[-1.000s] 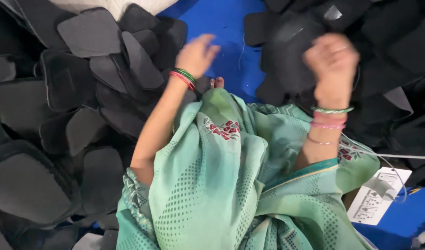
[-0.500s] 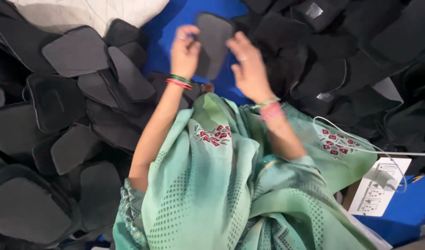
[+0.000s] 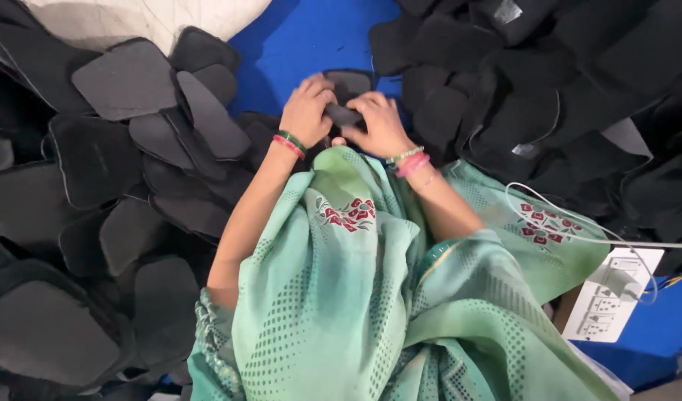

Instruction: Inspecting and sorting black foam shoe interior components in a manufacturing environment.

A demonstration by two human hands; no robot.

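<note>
Left hand (image 3: 306,111) and right hand (image 3: 382,122) jointly pinch a black pad (image 3: 346,104) at 12 o'clock; likely light, soft, flexible—grip its edges.

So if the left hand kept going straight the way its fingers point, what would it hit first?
The left hand points toward the right hand over the black foam piece both hold, so probably that hand's fingers; depth is unclear.
</note>
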